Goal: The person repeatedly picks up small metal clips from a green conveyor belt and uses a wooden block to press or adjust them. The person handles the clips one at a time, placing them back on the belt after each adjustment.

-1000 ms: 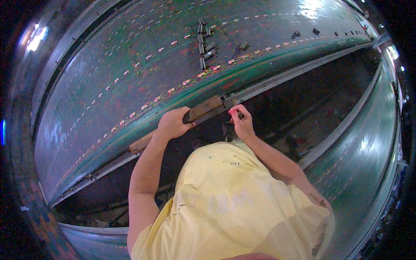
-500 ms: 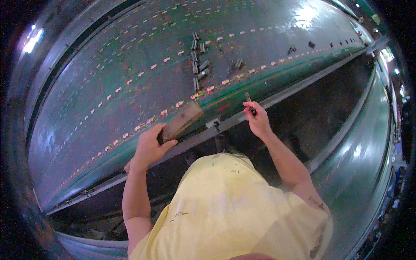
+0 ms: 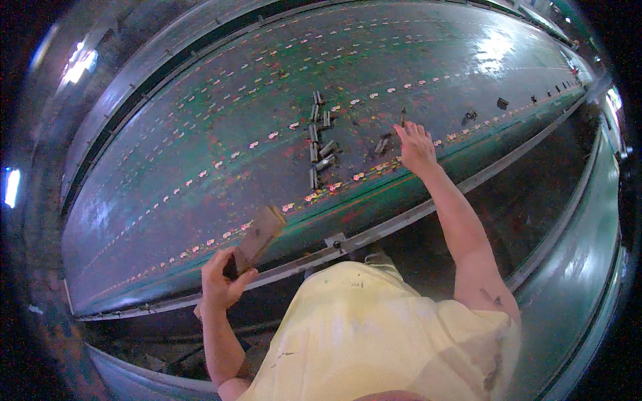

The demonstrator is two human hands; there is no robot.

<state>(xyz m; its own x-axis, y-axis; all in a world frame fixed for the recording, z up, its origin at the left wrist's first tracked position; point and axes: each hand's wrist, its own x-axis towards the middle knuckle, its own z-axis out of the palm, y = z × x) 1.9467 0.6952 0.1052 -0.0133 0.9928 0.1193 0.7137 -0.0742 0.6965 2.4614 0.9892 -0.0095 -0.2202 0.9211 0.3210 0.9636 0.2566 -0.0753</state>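
Observation:
My left hand point(image 3: 219, 284) is closed around the dark end of a flat, rectangular brown block point(image 3: 259, 235), possibly wooden. The block tilts up over the near edge of a long green-grey printing table point(image 3: 221, 127). My right hand point(image 3: 418, 150) reaches over the tabletop, its fingers bent around a small, slim, dark piece point(image 3: 403, 115) that sticks out past the fingertips. What kind of piece it is cannot be made out. Just left of that hand lies a small dark metal piece point(image 3: 382, 143). Further left, several similar pieces point(image 3: 313, 134) form a rough line across the table.
Rows of small pale printed marks point(image 3: 358, 176) run along the tabletop. A metal rail point(image 3: 394, 227) with a small bracket point(image 3: 336, 243) follows the near edge. More dark pieces point(image 3: 503, 103) lie to the right. Another long shiny green table point(image 3: 572, 257) stands behind me at the right.
My right hand has moved forward from above the near rail to over the tabletop, with the slim piece. The left hand, still holding the block, sits lower in view as the view shifted.

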